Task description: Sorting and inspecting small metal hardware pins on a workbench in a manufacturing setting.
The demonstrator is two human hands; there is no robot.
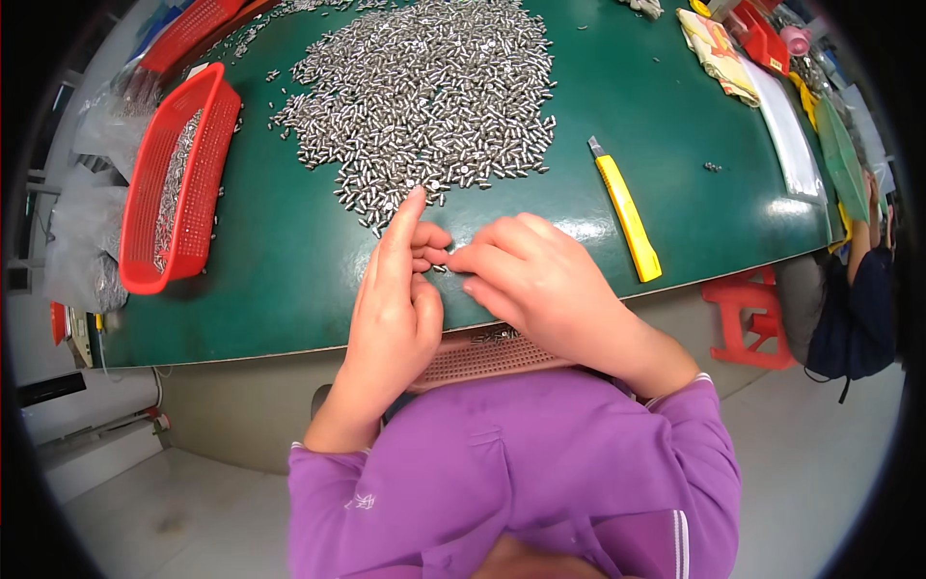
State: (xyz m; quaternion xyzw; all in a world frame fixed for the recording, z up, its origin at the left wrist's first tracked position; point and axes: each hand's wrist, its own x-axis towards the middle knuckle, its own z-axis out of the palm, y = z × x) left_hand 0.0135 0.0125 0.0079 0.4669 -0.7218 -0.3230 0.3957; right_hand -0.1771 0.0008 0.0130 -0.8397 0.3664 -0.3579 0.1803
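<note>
A broad pile of small silvery metal pins with pointed ends (424, 92) covers the far middle of the green table. At its near edge my left hand (395, 299) rests on its side, loosely cupped, index finger stretched toward the pins. Facing it, my right hand (540, 275) has its fingers bent and pressed together, their tips meeting the left fingertips. Whatever lies between the right fingertips is too small to make out. One or two loose metal pins (440, 268) lie on the table just below where the hands meet.
A red plastic basket (207, 183) holding metal parts stands at the left. A yellow utility knife (629, 217) lies to the right, blade exposed. Under the table's front edge is a pink perforated basket (482, 362). Bags and cloths line the right edge; a red stool (748, 318) stands below.
</note>
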